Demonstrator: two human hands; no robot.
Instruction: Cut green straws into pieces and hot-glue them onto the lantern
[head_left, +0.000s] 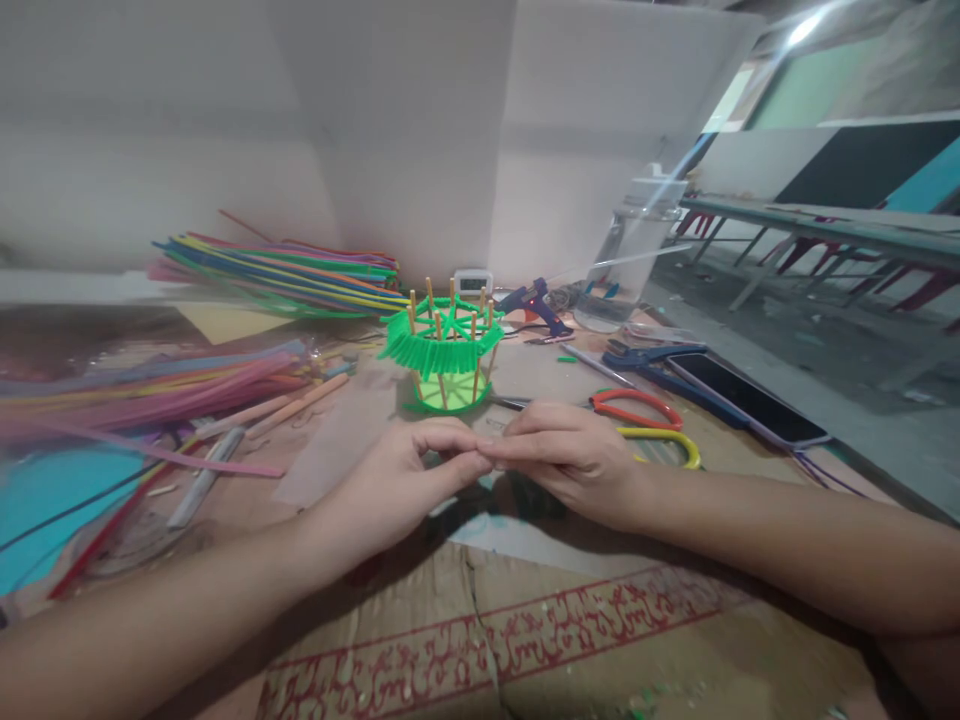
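Left hand: I see my left hand (397, 480) resting low over the bench (600, 640), fingers (457, 462) drawn narrow into a pinch.
Right hand: my right hand (570, 455) meets it tip to tip, fingers also narrow; I cannot tell whether anything small sits between the tips.
Work piece: the green straw basket (442, 345), ringed with upright wooden sticks, stands just beyond both hands, apart from them.
Left side: a loose straw pile (150, 390) lies near my left forearm, and a second straw bundle (285, 270) lies farther back.
Right side: red-and-yellow scissors (637, 405) lie just beside my right hand; a phone (750, 400) lies beyond them, close to the bench's right edge.
Back edge: a glue gun (536, 300), a small timer (472, 282) and a clear bottle (637, 250) line up in front of a white board (420, 150).
Open room: bare patterned cardboard lies between my forearms, toward me.
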